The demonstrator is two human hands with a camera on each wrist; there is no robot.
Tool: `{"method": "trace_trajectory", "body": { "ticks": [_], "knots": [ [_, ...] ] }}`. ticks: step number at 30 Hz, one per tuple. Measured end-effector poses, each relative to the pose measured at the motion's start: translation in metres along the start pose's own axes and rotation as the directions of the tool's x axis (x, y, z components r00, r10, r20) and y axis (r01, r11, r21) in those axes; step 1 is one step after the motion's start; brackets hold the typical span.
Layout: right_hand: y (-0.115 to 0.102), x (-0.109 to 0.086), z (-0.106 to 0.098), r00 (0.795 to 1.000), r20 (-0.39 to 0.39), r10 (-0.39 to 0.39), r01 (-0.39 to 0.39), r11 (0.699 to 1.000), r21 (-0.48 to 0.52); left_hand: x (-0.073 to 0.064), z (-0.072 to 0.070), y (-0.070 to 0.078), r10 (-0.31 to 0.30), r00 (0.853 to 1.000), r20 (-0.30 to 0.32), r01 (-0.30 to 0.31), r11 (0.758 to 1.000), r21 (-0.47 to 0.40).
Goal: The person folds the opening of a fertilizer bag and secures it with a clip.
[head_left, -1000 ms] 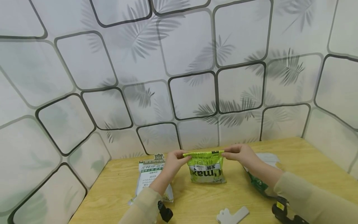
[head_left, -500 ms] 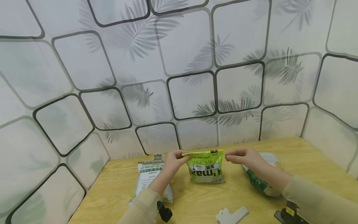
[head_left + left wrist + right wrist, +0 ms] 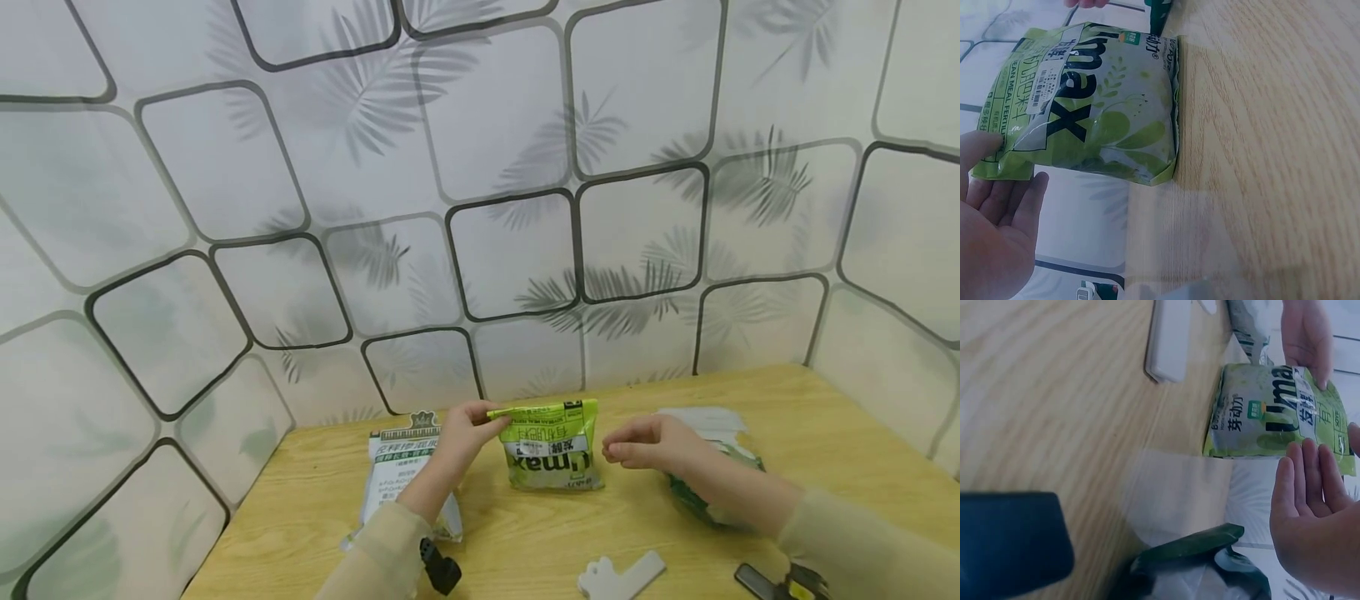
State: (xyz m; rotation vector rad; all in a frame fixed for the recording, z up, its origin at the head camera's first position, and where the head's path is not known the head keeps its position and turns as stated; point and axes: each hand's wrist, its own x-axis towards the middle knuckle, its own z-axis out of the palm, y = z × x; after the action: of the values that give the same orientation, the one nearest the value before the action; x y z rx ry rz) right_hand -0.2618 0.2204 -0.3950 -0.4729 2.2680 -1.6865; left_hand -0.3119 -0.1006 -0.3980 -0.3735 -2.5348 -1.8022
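A lime-green bag of fertilizer (image 3: 551,454) stands upright on the wooden table, its printed front facing me. My left hand (image 3: 465,433) pinches its upper left corner; in the left wrist view the thumb of that hand (image 3: 997,244) lies on the printed face with the fingers behind. Just off the bag's right edge is my right hand (image 3: 652,446), holding nothing. In the right wrist view its fingers (image 3: 1310,478) are nearly straight and overlap the bag's edge.
Left of the bag lies a white-and-green printed packet (image 3: 397,475). A dark green and white bag (image 3: 738,454) lies behind my right forearm. Near the front are a white hand-shaped piece (image 3: 622,577) and a flat dark object (image 3: 756,581). A patterned wall backs the wooden table (image 3: 525,550).
My right hand has let go of the bag's upper right corner and moved slightly right and down along its side. My left hand keeps its pinch on the fertilizer bag.
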Motion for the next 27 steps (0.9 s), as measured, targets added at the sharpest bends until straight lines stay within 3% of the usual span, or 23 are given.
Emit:
{"method": "trace_trajectory", "body": {
  "ticks": [6,21,27],
  "knots": [
    [0.006,-0.006,0.005,0.997,0.076,0.02,-0.022,0.999,0.026,0.0,0.0,0.001,-0.008,1.0,-0.018,0.008,1.0,0.016],
    [0.019,-0.013,0.018,0.987,0.158,-0.031,0.016,0.995,0.094,-0.001,0.003,0.003,0.011,1.0,-0.026,-0.011,1.0,0.024],
    [0.022,-0.015,0.022,0.98,0.2,0.005,-0.028,0.993,0.111,-0.001,0.003,0.003,0.012,1.0,-0.029,-0.011,1.0,0.018]
  ]
}}
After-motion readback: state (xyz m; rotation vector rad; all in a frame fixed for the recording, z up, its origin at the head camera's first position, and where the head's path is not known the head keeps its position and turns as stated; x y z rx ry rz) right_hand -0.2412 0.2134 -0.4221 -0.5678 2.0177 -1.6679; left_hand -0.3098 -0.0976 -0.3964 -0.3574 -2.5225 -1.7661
